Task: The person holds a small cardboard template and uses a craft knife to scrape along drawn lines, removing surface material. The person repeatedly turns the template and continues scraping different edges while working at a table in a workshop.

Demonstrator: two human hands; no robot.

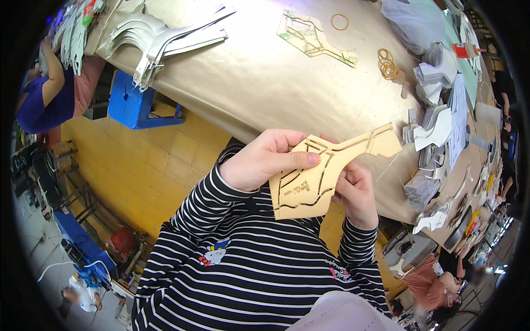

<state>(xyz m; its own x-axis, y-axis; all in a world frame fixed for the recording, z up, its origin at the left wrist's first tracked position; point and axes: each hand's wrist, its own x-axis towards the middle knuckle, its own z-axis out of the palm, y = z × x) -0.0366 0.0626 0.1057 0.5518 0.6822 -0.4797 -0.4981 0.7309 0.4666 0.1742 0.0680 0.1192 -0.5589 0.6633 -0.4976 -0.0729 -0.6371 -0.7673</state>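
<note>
Both my hands hold a tan, flat pattern template [309, 185] with dark slots cut along its lines, up in front of my chest near the table edge. My left hand [270, 160] pinches it from the left, thumb flat on its face and the fingers behind. At its right edge my right hand [356, 190] grips it, with some fingers hidden behind the template. Farther off on the table lies a second slotted template [312, 39] with green markings. Beside that one is a single rubber band [340, 22], and a small heap of rubber bands [390, 65] sits to the right.
Stacked white cut pieces [149, 41] lie at the table's far left. More bundles of pieces [433, 129] line the right side, near a glue bottle [466, 51] with a red label. A blue stool [130, 102] stands left of the table. Other people work at both sides.
</note>
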